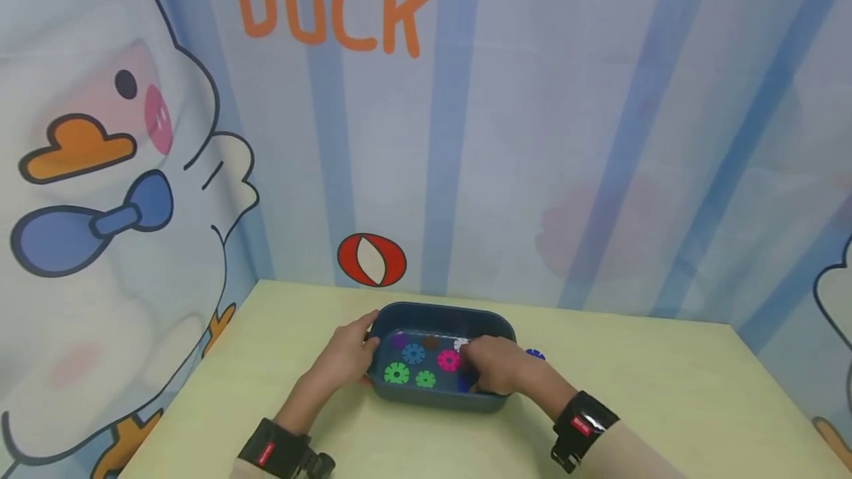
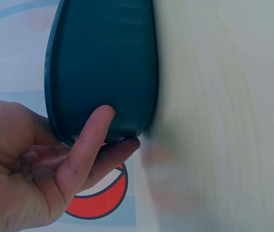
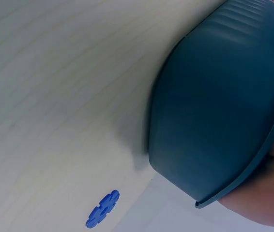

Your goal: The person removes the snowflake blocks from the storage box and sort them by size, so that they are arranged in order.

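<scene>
Left hand (image 1: pixel 342 353) grips the left end of the blue basin (image 1: pixel 433 398); right hand (image 1: pixel 495 365) is inside its right end, grasp indeterminable, fingertips hidden. Basin rests on the table (image 1: pixel 665 398), opening upward, long axis left-right, parallel to the rear edge.

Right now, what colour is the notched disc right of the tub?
Blue; the notched disc shows best in the right wrist view.

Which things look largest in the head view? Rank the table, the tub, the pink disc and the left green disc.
Largest to smallest, as they look:
1. Table
2. Tub
3. Pink disc and left green disc: too alike to rank.
</scene>
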A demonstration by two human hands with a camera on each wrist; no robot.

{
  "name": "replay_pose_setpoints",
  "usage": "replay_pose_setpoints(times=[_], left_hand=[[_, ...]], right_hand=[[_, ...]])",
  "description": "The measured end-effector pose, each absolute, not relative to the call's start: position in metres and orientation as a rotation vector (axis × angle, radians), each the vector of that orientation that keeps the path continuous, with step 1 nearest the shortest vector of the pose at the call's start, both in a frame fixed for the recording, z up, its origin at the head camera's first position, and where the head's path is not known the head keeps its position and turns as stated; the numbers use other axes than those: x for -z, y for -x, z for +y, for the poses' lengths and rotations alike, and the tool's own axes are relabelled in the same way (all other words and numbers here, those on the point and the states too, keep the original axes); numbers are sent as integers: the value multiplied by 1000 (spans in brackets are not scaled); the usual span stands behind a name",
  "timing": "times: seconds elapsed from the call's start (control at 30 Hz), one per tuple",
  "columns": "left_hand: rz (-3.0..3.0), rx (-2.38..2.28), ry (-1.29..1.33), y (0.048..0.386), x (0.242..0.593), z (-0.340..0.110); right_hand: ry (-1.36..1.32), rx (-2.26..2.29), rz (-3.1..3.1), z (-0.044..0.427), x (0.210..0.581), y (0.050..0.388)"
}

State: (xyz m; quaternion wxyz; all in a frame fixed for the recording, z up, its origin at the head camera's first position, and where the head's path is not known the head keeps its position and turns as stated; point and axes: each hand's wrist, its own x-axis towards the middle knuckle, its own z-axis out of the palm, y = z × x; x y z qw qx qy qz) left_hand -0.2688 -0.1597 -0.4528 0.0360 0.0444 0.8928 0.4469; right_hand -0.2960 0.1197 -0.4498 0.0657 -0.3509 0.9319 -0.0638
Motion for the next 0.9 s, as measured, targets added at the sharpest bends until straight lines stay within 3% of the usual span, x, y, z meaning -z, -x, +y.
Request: replay_pose_setpoints(times=[0.5, 0.9], left_hand=[[2746, -1371, -160, 275, 455, -155], [2751, -1370, -134, 272, 454, -158]], right_hand=[[1069, 339, 2851, 131, 442, 295], [985, 958, 2733, 157, 427, 298]])
